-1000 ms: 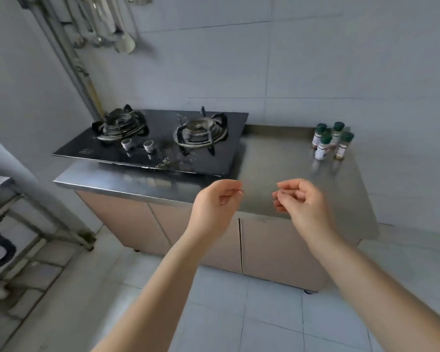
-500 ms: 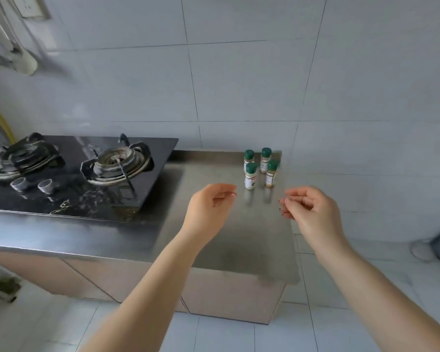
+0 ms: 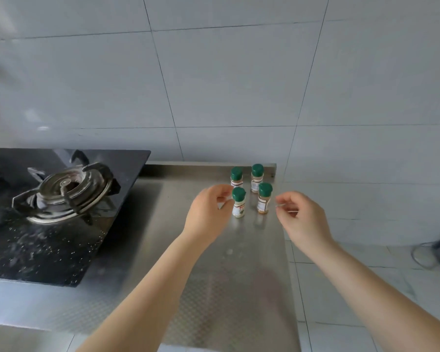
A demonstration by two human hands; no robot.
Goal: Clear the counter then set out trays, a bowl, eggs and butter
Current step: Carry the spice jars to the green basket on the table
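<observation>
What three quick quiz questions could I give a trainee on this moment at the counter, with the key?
1. How many green-capped spice jars stand on the steel counter?
2. True or false: the right hand already grips a jar.
3. Which jar is nearest the left hand: A) front left jar, B) front right jar, C) back right jar?

Key
1. Four, in a tight cluster near the back right corner, all upright; the fourth is the back left jar.
2. False. Its curled fingers hover just right of the cluster and hold nothing.
3. A. The left fingertips are right beside it; a firm grip is not visible.
</observation>
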